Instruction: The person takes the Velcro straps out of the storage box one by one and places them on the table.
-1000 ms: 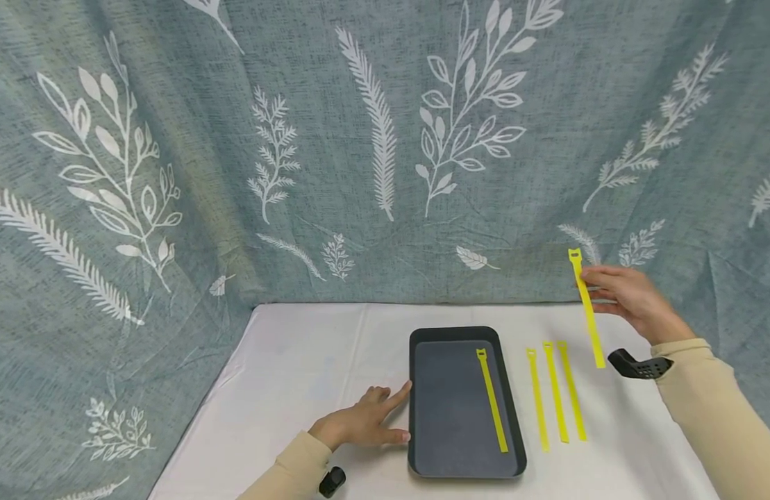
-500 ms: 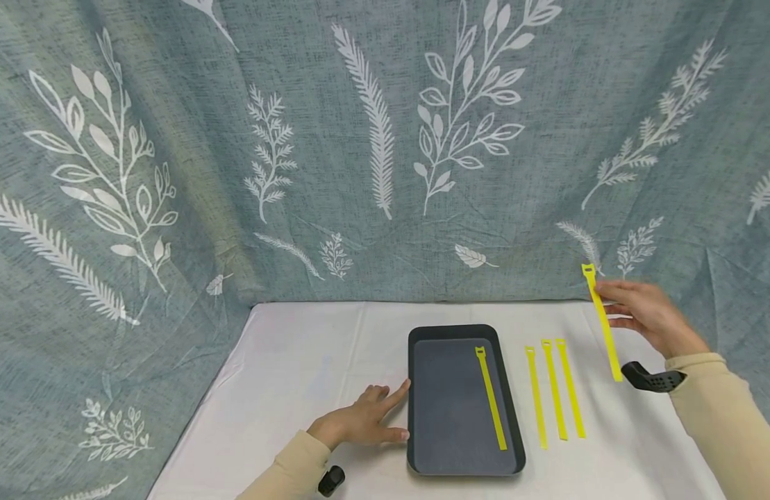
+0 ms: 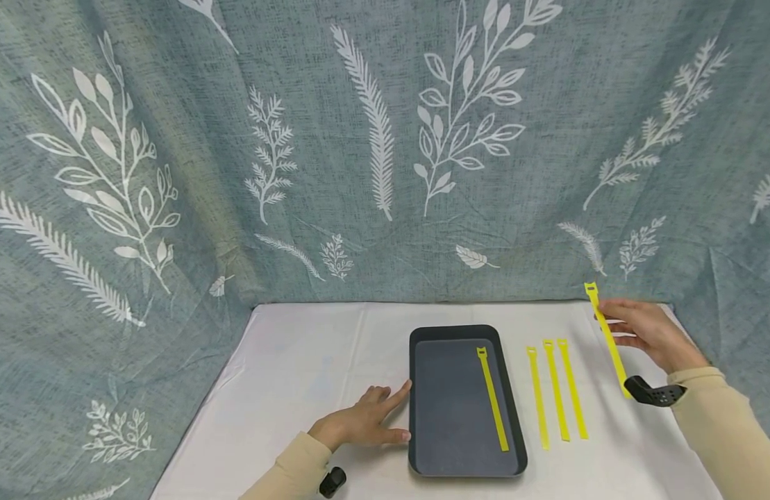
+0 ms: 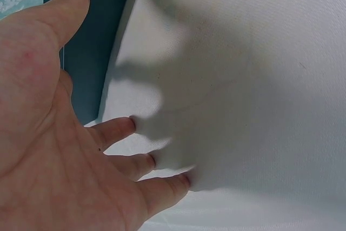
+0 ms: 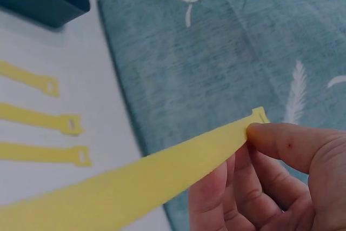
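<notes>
My right hand (image 3: 653, 335) pinches a yellow hook-and-loop cable tie (image 3: 610, 344) near its slotted head, between thumb and fingers. The tie hangs at a slant, and in the right wrist view its long tail (image 5: 146, 179) runs toward the camera. Three matching ties (image 3: 555, 392) lie side by side on the table, left of this hand. Another tie (image 3: 494, 401) lies inside the dark grey tray (image 3: 455, 333), near its right wall. Beside the tray's left wall, my left hand (image 3: 364, 421) has its fingers spread, thumb and index tip at the tray's side.
A white cloth (image 3: 310, 361) covers the table. Behind it hangs a blue-green curtain (image 3: 335, 160) with white leaf prints, meeting the table's back edge. A black wrist device (image 3: 655, 393) sits below the right hand and overlaps the held tie's lower end.
My right hand has moved right and lower with the tie, toward the table. The left hand, the tray and the ties lying down have stayed put.
</notes>
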`<state>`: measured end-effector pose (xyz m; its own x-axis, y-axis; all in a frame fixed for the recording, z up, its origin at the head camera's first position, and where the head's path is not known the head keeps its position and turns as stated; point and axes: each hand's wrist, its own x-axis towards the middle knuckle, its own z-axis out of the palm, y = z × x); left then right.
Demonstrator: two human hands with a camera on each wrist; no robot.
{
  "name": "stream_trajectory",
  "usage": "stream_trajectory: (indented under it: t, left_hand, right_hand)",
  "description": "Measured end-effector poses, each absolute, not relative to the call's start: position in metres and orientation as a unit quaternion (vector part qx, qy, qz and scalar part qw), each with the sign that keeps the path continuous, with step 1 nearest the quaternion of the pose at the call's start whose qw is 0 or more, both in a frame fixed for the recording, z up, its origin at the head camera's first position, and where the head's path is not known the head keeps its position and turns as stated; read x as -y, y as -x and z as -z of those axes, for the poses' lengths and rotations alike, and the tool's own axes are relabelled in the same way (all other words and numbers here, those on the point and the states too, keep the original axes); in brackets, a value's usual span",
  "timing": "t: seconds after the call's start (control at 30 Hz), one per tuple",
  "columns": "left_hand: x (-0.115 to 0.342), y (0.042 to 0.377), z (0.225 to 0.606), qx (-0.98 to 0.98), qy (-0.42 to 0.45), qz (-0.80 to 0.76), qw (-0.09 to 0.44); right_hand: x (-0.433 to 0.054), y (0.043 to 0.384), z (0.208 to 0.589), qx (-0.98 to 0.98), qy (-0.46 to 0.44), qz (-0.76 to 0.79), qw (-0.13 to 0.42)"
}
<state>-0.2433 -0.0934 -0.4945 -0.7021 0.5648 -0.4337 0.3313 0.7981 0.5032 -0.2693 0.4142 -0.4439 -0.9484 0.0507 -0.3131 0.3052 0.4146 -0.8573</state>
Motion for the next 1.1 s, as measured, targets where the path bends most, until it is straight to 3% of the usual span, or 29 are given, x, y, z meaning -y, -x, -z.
stream_trajectory:
  t: [0.5, 1.1]
  left_hand:
    - [0.094, 0.244, 0.497, -0.906, -0.245, -0.183, 0.291]
    - [0.094, 0.244, 0.496, -0.904, -0.246, -0.188, 0.294]
  right_hand:
    - [-0.422, 0.261, 0.487, -0.814, -0.138, 0.544, 0.152]
    - [-0.414, 0.261, 0.517, -0.811, -0.185, 0.537, 0.140]
